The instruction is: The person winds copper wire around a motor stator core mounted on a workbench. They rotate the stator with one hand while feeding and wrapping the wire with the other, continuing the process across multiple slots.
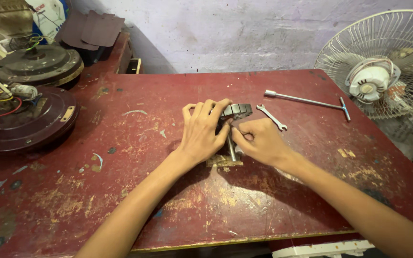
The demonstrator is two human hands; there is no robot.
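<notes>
My left hand (202, 131) is curled over a grey, ribbed metal rotor core (237, 111) that sits near the middle of the worn red wooden table (168, 191), fingers draped across its top and gripping it firmly to keep it steady. My right hand (260, 142) is pinched narrow on something small just beside the core, at the top of the thin steel shaft (232, 150) that runs out from under my palms toward me; what exactly sits between those fingertips I cannot tell, since my own knuckles hide it. The core is out of any housing and lies bare on the table, so I judge the taking-apart as well along, with the fiddly work at the shaft still in hand. A small open-ended spanner (271, 117) lies just beyond my right hand, untouched, and a long T-handle socket wrench (307, 100) rests farther back, well apart from me. Two dark brown round ceiling-fan motor housings (27, 117) with loose coloured wires sit at the left edge, and a white wire-caged table fan (383, 62) stands off the right corner.
</notes>
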